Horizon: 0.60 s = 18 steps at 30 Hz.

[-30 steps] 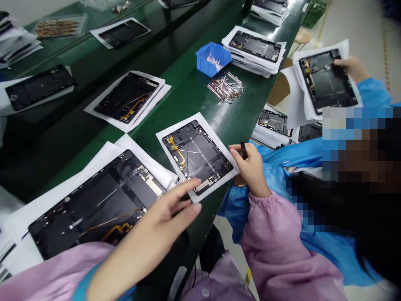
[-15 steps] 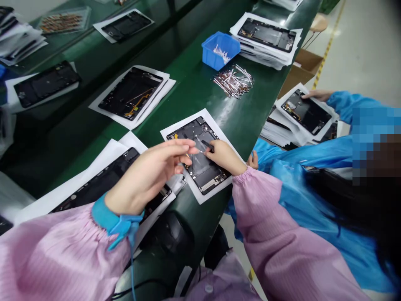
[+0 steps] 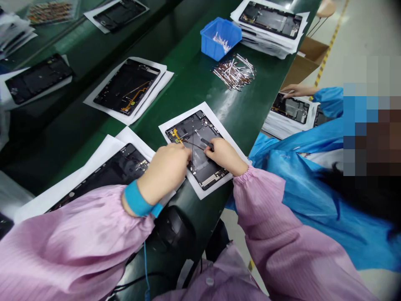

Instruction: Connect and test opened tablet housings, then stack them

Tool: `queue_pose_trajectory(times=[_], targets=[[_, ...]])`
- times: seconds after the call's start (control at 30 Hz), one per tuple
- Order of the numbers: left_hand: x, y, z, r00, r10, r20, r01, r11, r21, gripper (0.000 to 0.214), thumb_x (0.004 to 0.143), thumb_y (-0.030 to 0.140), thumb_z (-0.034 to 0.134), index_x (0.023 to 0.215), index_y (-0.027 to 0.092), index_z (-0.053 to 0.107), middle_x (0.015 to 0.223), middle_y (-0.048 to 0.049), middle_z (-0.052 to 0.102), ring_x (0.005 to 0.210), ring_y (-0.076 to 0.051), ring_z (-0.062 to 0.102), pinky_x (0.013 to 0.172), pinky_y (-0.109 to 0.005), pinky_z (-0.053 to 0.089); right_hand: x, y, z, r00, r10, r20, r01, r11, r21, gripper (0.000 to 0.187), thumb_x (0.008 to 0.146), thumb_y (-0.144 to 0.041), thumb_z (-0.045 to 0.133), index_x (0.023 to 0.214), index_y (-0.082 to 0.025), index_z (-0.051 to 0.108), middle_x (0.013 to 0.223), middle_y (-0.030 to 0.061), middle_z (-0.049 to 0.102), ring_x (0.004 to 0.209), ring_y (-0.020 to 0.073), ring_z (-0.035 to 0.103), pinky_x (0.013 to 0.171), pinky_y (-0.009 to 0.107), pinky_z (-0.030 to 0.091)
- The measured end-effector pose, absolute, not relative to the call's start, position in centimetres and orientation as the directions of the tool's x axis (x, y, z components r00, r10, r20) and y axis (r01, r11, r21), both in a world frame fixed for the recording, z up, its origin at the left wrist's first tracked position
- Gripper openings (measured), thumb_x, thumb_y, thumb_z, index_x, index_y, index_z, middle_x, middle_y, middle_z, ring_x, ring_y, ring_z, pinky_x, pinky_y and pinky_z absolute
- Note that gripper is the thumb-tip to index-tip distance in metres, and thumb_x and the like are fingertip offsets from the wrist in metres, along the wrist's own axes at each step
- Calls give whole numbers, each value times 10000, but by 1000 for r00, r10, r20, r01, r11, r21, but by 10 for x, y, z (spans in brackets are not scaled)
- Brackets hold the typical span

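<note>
- left hand [image 3: 166,167] curled over the left side of the tablet [image 3: 202,167], fingertips pinched on a thin cable [image 3: 192,144]
- right hand [image 3: 224,155] closed round a dark tool [image 3: 206,143], its tip down by the cable's other end
- hands near each other, not touching, both over the tablet, which lies open on a white sheet [image 3: 213,113] at the bench [image 3: 194,83] edge
- my read: midway, the cable is stretched across but doesn't look pressed in, so seating it is left
- blue bin [image 3: 219,39] and strips [image 3: 234,71] further up
- a co-worker's hand [image 3: 294,90] rests on a stack to the right
</note>
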State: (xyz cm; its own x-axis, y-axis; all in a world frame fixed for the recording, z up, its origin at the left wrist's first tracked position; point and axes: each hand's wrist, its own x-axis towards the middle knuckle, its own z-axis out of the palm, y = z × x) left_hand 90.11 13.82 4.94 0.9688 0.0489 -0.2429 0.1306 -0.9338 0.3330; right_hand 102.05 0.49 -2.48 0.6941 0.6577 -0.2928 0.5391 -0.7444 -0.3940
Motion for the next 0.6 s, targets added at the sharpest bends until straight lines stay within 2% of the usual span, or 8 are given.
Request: queue_pose_trajectory(times=[0.03,0.1,0.17,0.23,0.3,0.37,0.5,0.6], targets=[[899,130,47,959,-9,-283,48,-979,196,224,807,55,454,835,137,660,899,-116,652,911,-290,604,797,-420,463,1020,2,-24,711,644,-282,518,-751,-409,134,855,-197,536,831,-122,643,860,107,657,760,188,583,686,272,383],[887,106,41,936,-64,-347,-56,-998,34,279,800,14,409,842,108,668,866,-140,655,854,-299,616,748,-425,469,1018,-6,-21,759,603,-246,449,-758,-474,116,830,-190,544,780,-131,631,804,86,650,719,178,573,658,269,377],[866,78,31,933,-61,-354,-81,-996,-41,327,816,14,398,993,45,671,967,-200,668,914,-317,631,776,-431,482,1014,-18,-18,811,549,-203,351,-733,-582,95,801,-198,570,732,-146,609,754,57,635,690,166,561,637,262,374],[840,50,18,947,-23,-321,-52,-995,-84,430,839,44,416,1234,-14,575,1194,-275,603,1096,-354,597,882,-453,478,1006,-32,-15,846,504,-173,250,-663,-706,97,782,-231,594,720,-157,595,716,30,615,655,152,544,616,258,374],[816,30,4,958,19,-288,-3,-997,-77,507,847,83,461,1340,-32,482,1282,-302,541,1186,-382,549,959,-481,456,996,-44,-13,857,485,-177,150,-562,-813,125,772,-282,609,732,-164,593,684,10,591,616,138,520,589,253,375],[801,17,-8,962,51,-266,42,-998,-40,552,841,123,525,1364,-37,454,1330,-307,495,1254,-399,486,1015,-494,431,986,-52,-12,858,473,-203,51,-470,-881,161,763,-324,619,731,-169,587,657,-4,564,594,128,499,565,247,375],[798,13,-19,963,79,-259,107,-990,96,642,840,234,620,1388,-33,419,1412,-311,392,1325,-396,397,1054,-477,421,970,-55,-12,828,485,-282,-95,-375,-922,195,742,-349,653,723,-173,571,640,-16,531,591,119,488,558,239,394],[806,20,-11,952,113,-285,182,-957,227,586,849,215,619,1373,9,457,1412,-281,419,1310,-381,428,1028,-479,449,962,-53,-13,776,535,-334,-157,-348,-924,214,735,-360,671,729,-171,572,654,-16,529,611,117,492,581,238,416]])
